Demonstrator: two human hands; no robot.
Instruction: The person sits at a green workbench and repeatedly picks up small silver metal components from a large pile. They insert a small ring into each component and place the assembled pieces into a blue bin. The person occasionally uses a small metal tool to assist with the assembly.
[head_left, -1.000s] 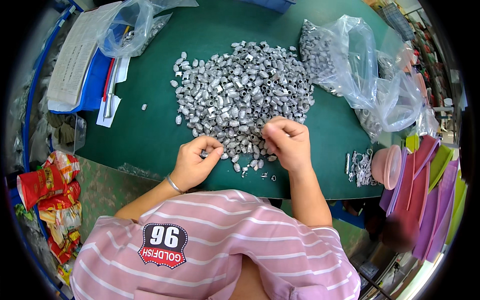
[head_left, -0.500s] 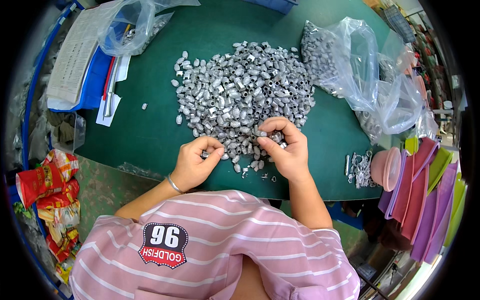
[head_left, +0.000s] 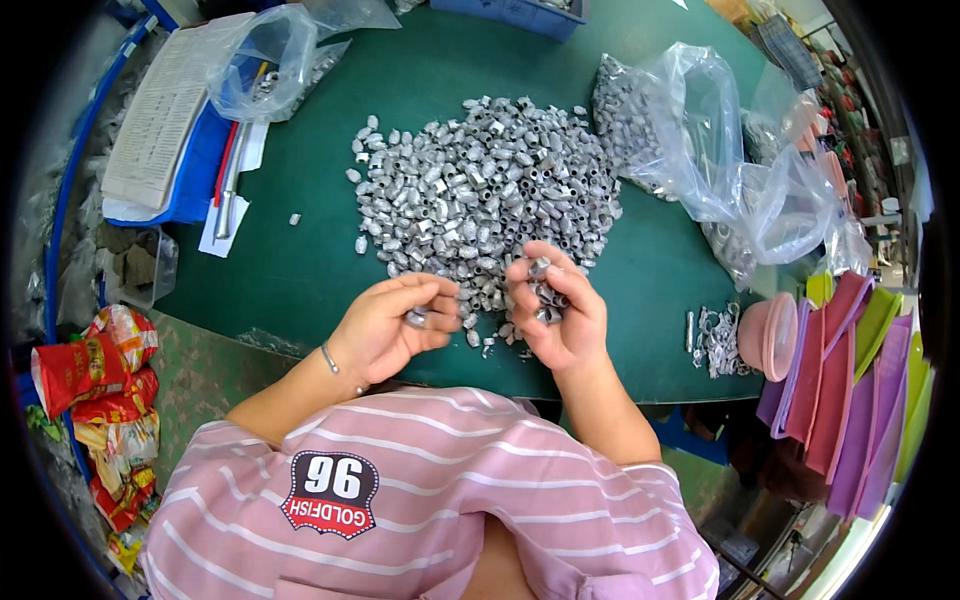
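A big heap of small silver-grey metal sleeves (head_left: 470, 180), short and barrel-shaped with holes through them, lies on the green table (head_left: 290, 270) before me. At its near left edge is my left hand (head_left: 385, 325), its fingers curled round a metal piece (head_left: 416, 316) that shows partly. My right hand (head_left: 570, 325), palm turned up at the near right edge, cups several metal sleeves (head_left: 545, 295) in its bent fingers. A few loose sleeves and small scraps (head_left: 487, 350) lie between the hands.
Clear plastic bags (head_left: 700, 130) of metal parts stand at the far right. Near them are a pile of small metal bits (head_left: 718, 335) and pink tubs (head_left: 768, 335). Papers (head_left: 160, 120) on a blue holder lie left; a blue bin (head_left: 510, 15) sits at the back.
My right hand has turned from a fingertip pinch to palm up, showing several sleeves in it. My left hand has rolled from a pinch into a loose curl.
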